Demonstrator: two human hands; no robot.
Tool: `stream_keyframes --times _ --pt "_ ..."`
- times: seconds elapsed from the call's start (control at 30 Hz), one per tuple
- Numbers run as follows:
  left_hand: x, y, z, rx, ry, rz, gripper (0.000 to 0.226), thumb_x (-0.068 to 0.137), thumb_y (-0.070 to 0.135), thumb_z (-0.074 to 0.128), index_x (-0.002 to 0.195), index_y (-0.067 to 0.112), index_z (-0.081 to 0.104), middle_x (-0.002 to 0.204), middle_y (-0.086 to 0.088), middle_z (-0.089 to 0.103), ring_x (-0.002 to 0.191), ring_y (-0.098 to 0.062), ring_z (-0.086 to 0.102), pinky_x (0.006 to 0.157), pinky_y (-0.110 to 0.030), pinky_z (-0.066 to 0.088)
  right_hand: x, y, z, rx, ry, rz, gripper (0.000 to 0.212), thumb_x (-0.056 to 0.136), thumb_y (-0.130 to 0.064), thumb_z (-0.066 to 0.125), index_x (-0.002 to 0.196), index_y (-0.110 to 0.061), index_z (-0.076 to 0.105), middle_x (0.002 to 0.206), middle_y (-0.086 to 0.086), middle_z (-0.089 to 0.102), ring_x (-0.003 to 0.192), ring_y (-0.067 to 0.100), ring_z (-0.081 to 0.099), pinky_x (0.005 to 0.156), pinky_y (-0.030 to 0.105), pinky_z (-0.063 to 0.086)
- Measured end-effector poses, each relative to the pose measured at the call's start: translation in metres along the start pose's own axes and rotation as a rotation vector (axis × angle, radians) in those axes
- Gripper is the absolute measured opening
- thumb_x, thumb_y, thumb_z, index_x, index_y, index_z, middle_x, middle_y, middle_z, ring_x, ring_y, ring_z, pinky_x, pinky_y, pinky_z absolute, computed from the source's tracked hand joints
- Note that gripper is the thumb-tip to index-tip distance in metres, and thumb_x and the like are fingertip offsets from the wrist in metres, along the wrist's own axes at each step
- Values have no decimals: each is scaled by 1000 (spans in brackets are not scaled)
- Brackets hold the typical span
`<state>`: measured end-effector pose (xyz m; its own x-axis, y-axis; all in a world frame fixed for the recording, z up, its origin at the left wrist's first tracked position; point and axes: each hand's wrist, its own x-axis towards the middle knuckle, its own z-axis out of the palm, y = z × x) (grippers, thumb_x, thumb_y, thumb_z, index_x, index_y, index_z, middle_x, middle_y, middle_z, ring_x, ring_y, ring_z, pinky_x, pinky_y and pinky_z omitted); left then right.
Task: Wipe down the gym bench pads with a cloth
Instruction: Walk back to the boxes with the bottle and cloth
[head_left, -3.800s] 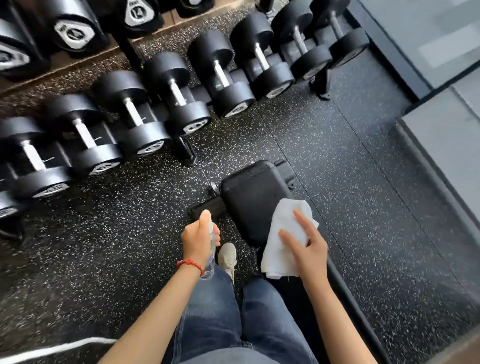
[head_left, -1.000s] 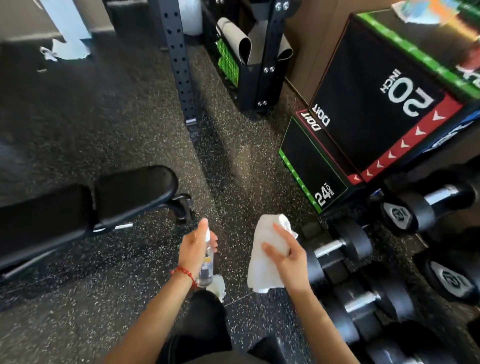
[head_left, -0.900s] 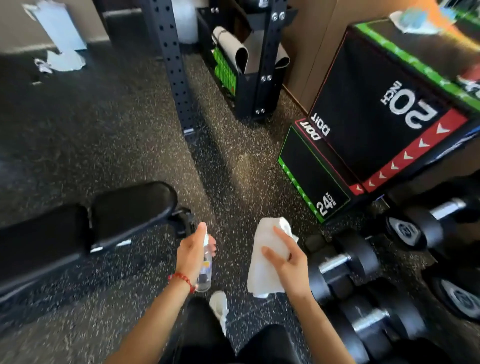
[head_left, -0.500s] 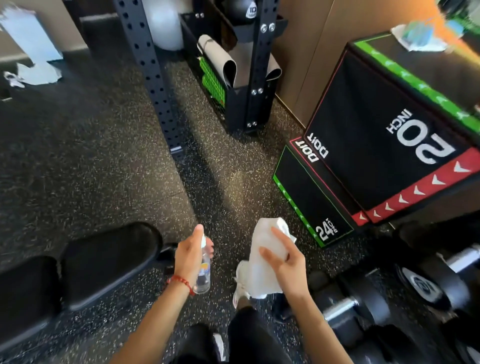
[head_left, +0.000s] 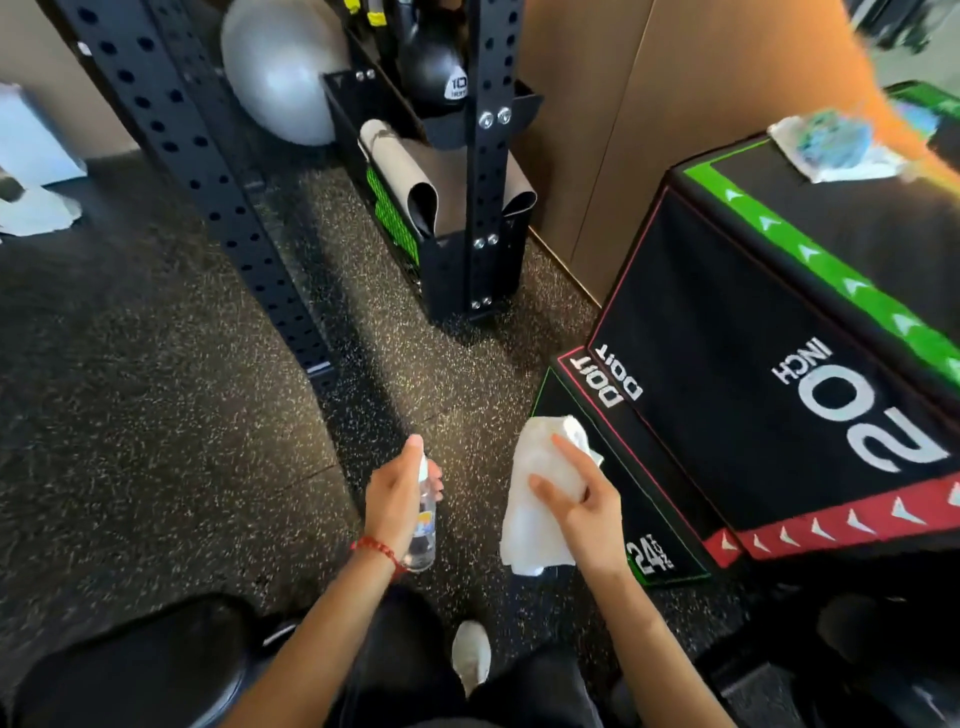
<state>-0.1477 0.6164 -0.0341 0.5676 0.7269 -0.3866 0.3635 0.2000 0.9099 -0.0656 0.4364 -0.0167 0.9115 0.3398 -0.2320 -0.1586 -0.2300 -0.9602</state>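
My left hand (head_left: 392, 499) grips a small clear spray bottle (head_left: 423, 530), thumb up at its nozzle, held upright over the speckled floor. My right hand (head_left: 584, 506) holds a folded white cloth (head_left: 535, 514) that hangs down from the fingers, thumb laid across its front. Both hands are in mid-air, side by side and apart. The black bench pad (head_left: 135, 670) shows only as a rounded end at the bottom left, below and left of my left arm. Neither hand touches it.
A black plyo box (head_left: 769, 384) marked 20 and 24 inch stands at right, close to the cloth. A perforated black rack upright (head_left: 208, 192) and a storage rack (head_left: 457, 249) with rolled mats, a grey ball (head_left: 280, 73) and a kettlebell stand ahead. My white shoe (head_left: 470, 657) is below.
The view has swung away from the dumbbell rack and bench, then forward; the bench pad slid to the bottom left corner and the dumbbells left the view. Both hands keep their holds.
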Motion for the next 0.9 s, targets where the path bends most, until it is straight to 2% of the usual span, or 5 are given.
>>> stream_keyframes --times 0.23,0.47,0.63,0.77,0.9 --pt "81 49 68 100 -150 76 51 96 43 40 60 12 60 50 2 63 50 -14 60 52 -24 46 81 -12 -14 7 129 8 52 75 -25 75 124 -32 57 111 -20 60 101 -11 53 82 16 45" --pt "167 113 148 172 -346 141 56 80 63 36 62 17 62 59 -2 66 61 -24 64 61 -34 51 174 -42 -35 44 356 13 51 76 -26 75 124 -31 56 107 -23 58 104 3 55 90 34 48" --pt "207 165 211 237 -488 263 64 75 70 31 56 17 62 56 -3 65 53 -18 62 55 -28 49 221 -66 -62 77 543 2 48 75 -24 76 115 -43 57 103 -24 59 94 -9 56 73 11 47" --pt "215 203 273 205 -597 256 57 77 61 36 55 14 61 51 1 63 47 -11 59 48 -20 46 240 -80 -96 129 701 -3 50 75 -20 76 118 -36 58 101 -27 58 91 -18 53 75 6 45" --pt "208 227 335 146 -646 357 57 95 40 39 46 20 59 42 8 58 42 -1 54 45 -11 41 255 -93 -141 131 809 -13 49 74 -20 77 110 -46 57 99 -25 61 87 -18 53 71 3 43"
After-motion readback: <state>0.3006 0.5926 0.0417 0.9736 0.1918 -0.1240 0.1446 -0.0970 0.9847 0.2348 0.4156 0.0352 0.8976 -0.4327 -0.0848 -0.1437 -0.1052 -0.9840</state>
